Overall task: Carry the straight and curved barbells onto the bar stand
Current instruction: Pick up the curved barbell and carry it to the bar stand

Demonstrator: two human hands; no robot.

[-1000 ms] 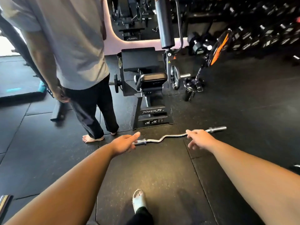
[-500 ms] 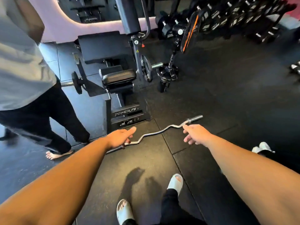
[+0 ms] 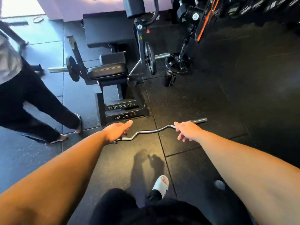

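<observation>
The chrome curved barbell hangs low over the black rubber floor, tilted with its right end higher. My left hand is closed over its left end, thumb pointing forward. Near the right bend my right hand grips it loosely, fingers hanging below the bar; the right sleeve sticks out past it. A round black bar stand sits farther ahead to the right, with a dark bar upright in it. I cannot make out a loose straight barbell.
A black POWERLIFE curl bench stands just ahead of the bar. Another person in black trousers walks at the left. A black bottle sits beside the stand. Dumbbell racks line the far right. My white slipper is below.
The barbell has shifted right over the floor seams with both hands on it. I have stepped closer to the bench, and the other person has moved off to the left.
</observation>
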